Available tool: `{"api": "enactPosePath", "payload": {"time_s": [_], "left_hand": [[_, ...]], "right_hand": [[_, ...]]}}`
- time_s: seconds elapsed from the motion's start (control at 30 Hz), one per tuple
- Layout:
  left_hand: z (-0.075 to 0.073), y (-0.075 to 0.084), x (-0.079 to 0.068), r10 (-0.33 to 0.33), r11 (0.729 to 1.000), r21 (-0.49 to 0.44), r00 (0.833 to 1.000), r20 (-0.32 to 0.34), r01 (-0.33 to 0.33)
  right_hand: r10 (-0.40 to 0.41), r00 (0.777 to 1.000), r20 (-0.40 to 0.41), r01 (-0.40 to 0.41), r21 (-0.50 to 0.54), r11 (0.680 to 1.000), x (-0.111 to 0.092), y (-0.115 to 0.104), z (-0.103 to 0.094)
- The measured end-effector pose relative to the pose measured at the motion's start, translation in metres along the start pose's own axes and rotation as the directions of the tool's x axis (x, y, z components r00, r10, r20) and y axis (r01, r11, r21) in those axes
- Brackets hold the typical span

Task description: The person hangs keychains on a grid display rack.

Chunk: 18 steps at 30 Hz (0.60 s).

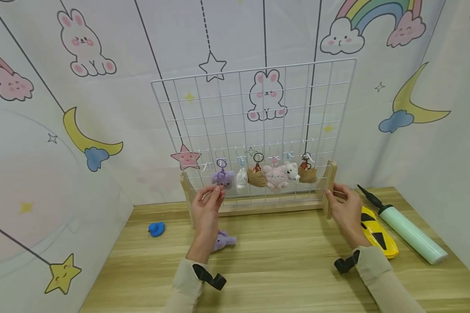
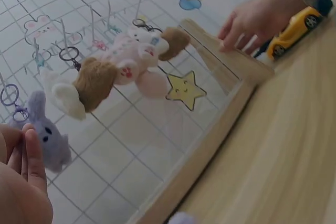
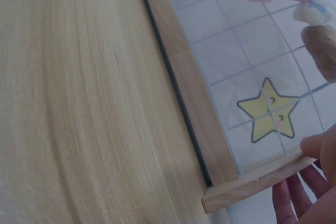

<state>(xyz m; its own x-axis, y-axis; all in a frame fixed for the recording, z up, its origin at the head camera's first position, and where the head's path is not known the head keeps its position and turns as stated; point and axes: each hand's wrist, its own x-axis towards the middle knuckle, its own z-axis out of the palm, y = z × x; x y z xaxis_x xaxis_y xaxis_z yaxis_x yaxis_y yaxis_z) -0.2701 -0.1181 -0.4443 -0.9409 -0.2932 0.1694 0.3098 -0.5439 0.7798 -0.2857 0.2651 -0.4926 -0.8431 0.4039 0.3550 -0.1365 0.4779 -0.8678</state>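
Observation:
A row of small plush keychains hangs from hooks on a white wire grid set in a wooden stand. My left hand is at the lower part of the purple plush keychain, thumb and fingertips together on it; they partly hide it in the left wrist view. My right hand grips the right upright of the stand, thumb on one face and fingers behind. Along the row also hang brown plush keychains, a pink plush keychain and white ones.
Another purple plush lies on the wooden table beside my left wrist. A blue rubber duck sits at the left. At the right are a yellow toy car and a mint-green hand pump. A printed cloth stands behind.

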Motion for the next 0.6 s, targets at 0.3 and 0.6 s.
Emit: {"api": "enactPosePath", "payload": {"time_s": [0.3,0.6], "left_hand": [[-0.059,0.002,-0.017,-0.001,0.942,0.335,1.0,0.022,-0.007],[-0.092,0.001,-0.025,-0.092,0.646,0.762,0.989,0.116,-0.03]], "right_hand": [[0.001,1.0,-0.01,-0.001,-0.002,1.0,-0.001,0.0,0.0],[0.001,1.0,-0.006,-0.001,-0.007,1.0,0.0,0.001,0.001]]}}
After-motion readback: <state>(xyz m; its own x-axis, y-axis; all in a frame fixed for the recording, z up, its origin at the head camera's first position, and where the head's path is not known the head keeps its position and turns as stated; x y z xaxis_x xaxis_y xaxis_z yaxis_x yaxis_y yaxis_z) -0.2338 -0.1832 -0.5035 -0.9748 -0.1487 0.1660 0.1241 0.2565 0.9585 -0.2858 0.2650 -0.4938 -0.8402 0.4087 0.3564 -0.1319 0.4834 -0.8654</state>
